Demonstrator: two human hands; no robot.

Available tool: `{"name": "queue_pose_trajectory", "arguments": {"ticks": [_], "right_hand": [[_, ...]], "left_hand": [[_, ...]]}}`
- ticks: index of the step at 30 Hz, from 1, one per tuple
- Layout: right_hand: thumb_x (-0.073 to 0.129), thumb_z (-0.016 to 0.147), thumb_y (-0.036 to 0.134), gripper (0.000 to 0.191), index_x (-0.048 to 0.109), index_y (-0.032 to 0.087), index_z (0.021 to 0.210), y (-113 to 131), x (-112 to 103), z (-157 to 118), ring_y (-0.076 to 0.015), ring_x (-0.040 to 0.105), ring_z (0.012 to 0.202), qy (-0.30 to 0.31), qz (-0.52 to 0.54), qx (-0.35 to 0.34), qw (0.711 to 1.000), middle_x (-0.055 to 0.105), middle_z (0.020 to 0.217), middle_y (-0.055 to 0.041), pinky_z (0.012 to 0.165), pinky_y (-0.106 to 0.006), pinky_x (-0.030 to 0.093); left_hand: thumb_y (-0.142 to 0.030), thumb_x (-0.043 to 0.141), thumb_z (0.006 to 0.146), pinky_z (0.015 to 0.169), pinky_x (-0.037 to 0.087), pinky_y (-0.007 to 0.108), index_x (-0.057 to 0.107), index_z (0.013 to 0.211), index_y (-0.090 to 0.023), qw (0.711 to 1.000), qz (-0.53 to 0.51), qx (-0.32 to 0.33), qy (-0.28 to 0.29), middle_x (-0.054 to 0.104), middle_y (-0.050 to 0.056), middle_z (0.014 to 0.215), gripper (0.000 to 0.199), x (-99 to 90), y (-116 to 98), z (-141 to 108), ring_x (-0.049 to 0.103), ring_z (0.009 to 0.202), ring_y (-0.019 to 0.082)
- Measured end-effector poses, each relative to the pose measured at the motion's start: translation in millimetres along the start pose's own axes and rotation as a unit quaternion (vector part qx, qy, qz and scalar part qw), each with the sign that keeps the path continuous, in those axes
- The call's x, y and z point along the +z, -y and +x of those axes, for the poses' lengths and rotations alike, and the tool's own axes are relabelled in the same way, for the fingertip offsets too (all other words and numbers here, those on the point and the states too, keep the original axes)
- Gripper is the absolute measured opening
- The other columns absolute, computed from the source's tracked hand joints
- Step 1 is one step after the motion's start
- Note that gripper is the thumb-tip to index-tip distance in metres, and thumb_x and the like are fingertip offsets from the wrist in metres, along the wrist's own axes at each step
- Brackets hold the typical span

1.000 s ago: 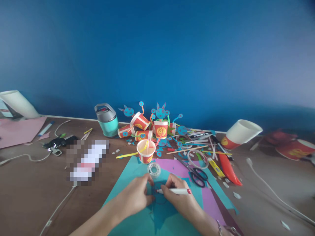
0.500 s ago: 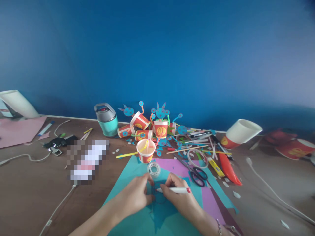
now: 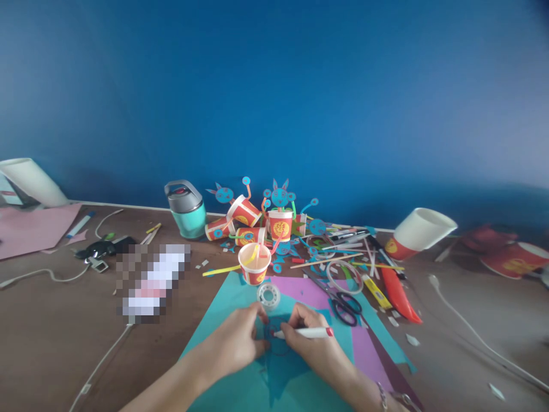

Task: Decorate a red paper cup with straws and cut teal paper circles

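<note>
My right hand [image 3: 306, 332] grips a white marker [image 3: 313, 332] with a red end, its tip touching a piece of dark blue paper [image 3: 287, 366]. Red lines show on that paper near the tip. At the paper's left edge, my left hand [image 3: 244, 335] presses with curled index finger and thumb, holding it down. Beneath both hands lies a turquoise sheet [image 3: 218, 320]. Just beyond my fingers is a clear roll of tape [image 3: 269, 296]. A red and white paper cup [image 3: 254, 264] with bent straws stands behind the tape.
Scissors [image 3: 341, 303] with black handles lie to the right, beside a yellow box [image 3: 376, 292] and a red cutter-like object [image 3: 398, 294]. Several cup figures [image 3: 281, 223] with blue paper heads crowd the back. A turquoise flask [image 3: 186, 212] stands left of them. White cables cross both sides.
The marker tip has shifted slightly to the right on the blue paper. Both hands are nearly where they were.
</note>
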State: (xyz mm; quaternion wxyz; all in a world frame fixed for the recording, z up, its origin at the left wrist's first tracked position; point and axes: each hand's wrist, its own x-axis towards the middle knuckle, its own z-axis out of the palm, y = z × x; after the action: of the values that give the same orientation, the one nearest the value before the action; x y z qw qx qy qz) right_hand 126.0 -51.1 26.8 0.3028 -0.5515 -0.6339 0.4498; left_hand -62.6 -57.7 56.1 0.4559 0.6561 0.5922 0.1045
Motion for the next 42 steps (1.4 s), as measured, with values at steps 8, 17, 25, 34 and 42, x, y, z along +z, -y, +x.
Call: {"name": "queue_pose_trajectory", "arguments": {"ticks": [8,17,25,34,42], "right_hand": [[0.053,0.074,0.035,0.026,0.037,0.024,0.057,-8,-14,0,-0.0099,0.036,0.045,-0.057,0.032,0.012,0.998,0.043,0.046,0.0064,0.044,-0.023,0.029],[0.052,0.071,0.031,0.024,0.036,0.024,0.055,-9,-14,1,-0.0101,0.034,0.046,-0.065,-0.016,0.007,0.998,0.038,0.046,0.0071,0.045,-0.023,0.029],[0.052,0.073,0.031,0.024,0.037,0.024,0.056,-10,-14,1,-0.0112,0.038,0.045,-0.067,0.004,0.008,0.998,0.046,0.045,0.0049,0.044,-0.024,0.030],[0.057,0.079,0.039,0.028,0.042,0.023,0.061,-5,-18,8,-0.0114,0.042,0.049,-0.047,0.070,-0.020,0.996,0.047,0.053,0.0048,0.046,-0.024,0.033],[0.056,0.081,0.028,0.023,0.042,0.023,0.064,-10,-14,-5,-0.0111,0.041,0.051,0.016,0.035,-0.010,0.999,0.047,0.053,0.0058,0.048,-0.023,0.031]], "left_hand": [[-0.014,0.059,0.068,0.052,0.026,0.025,0.056,0.097,-0.022,1.000,0.005,0.016,-0.006,0.041,-0.009,0.056,0.030,0.1,1,-1,0.044,0.055,0.014],[-0.014,0.059,0.067,0.053,0.026,0.025,0.057,0.098,-0.023,1.000,0.015,0.014,-0.013,0.041,-0.008,0.057,0.032,0.2,-1,-2,0.045,0.056,0.014],[-0.016,0.060,0.067,0.053,0.027,0.026,0.057,0.099,-0.023,1.000,0.009,0.009,-0.013,0.044,-0.007,0.058,0.033,1.0,2,0,0.046,0.056,0.015],[-0.019,0.064,0.067,0.051,0.026,0.025,0.058,0.099,-0.023,1.000,0.007,0.011,0.004,0.043,-0.009,0.055,0.033,-0.7,-5,-1,0.045,0.052,0.013],[-0.016,0.065,0.068,0.051,0.026,0.024,0.056,0.100,-0.023,0.999,-0.003,0.038,0.007,0.040,-0.010,0.054,0.034,0.6,1,-2,0.041,0.051,0.012]]}}
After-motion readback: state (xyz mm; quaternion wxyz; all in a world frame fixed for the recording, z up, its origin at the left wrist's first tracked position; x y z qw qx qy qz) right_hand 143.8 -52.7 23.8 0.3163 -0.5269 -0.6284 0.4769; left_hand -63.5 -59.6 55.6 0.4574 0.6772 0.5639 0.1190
